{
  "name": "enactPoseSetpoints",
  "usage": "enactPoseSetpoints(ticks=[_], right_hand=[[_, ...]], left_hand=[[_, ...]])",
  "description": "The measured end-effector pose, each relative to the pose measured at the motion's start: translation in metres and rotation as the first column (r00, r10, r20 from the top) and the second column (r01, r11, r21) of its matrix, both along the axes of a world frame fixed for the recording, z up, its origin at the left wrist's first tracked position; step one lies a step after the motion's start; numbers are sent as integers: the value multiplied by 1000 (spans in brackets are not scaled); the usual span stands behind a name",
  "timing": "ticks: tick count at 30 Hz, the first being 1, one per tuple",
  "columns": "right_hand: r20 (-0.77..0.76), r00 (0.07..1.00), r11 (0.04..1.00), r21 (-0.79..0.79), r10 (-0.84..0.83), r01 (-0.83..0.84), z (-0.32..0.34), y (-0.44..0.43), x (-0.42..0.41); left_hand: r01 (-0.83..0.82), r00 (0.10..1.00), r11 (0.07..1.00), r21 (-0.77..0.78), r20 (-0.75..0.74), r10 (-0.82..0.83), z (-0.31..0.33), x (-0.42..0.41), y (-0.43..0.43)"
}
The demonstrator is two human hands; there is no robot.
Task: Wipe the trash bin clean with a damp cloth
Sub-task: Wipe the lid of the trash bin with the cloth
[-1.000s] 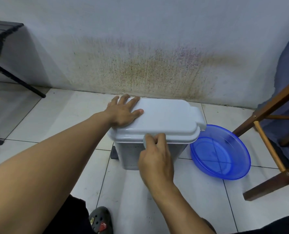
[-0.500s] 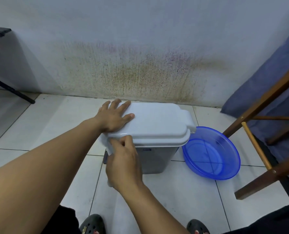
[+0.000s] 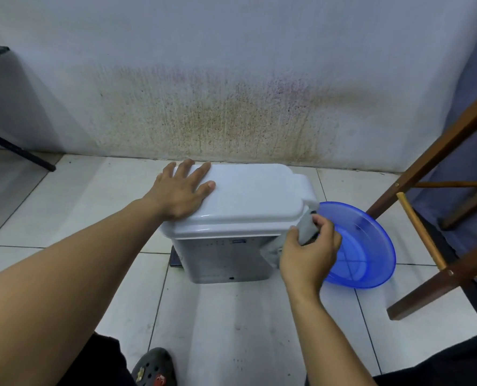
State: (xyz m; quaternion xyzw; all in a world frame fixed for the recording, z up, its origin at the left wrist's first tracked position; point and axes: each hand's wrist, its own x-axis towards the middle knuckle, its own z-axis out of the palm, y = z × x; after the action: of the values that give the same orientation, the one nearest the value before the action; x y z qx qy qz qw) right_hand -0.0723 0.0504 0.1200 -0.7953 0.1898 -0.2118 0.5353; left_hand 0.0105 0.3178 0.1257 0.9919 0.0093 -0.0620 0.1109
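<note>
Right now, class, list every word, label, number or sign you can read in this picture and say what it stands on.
No text can be read.
Small blue label on the trash bin, front face: too small and blurred to read.
Faint marks beside that label: unreadable.
Red and yellow charms on the dark clog: no readable lettering.

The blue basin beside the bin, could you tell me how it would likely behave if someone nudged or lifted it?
The blue basin looks like thin translucent plastic, so probably light and somewhat flexible. It sits on smooth floor tiles, so a nudge would likely slide it. Wide and shallow, it seems unlikely to tip.
</note>
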Motion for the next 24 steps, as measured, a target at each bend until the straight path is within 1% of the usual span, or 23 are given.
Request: enactPoseSetpoints(ticks=[5,10,12,14,16,19,21,24], right_hand=[[104,995,1000,29,0,-3,-13,35,-14],[192,979,993,82,71,-88,-18,88,-28],[192,971,981,104,142,-164,-18,112,-35],[169,956,963,84,239,-255,-18,134,-44],[149,927,934,47,344,-354,-18,151,-53],[83,881,881,46,466,-470,-19,157,-58],[69,885,886,31,460,-463,-19,146,-56],[136,940,949,-13,313,-314,-18,114,-44]], left_hand=[[14,1000,1000,7,11,-14,0,-1,1],[14,1000,1000,22,27,-15,-6,4,3],[29,998,999,26,46,-30,-12,8,8],[31,998,999,20,51,-32,-17,11,11],[34,997,999,12,65,-35,-19,11,12],[41,996,999,-1,80,-41,-19,11,13],[36,997,999,-2,74,-36,-19,10,12],[36,997,999,6,67,-37,-18,10,11]])
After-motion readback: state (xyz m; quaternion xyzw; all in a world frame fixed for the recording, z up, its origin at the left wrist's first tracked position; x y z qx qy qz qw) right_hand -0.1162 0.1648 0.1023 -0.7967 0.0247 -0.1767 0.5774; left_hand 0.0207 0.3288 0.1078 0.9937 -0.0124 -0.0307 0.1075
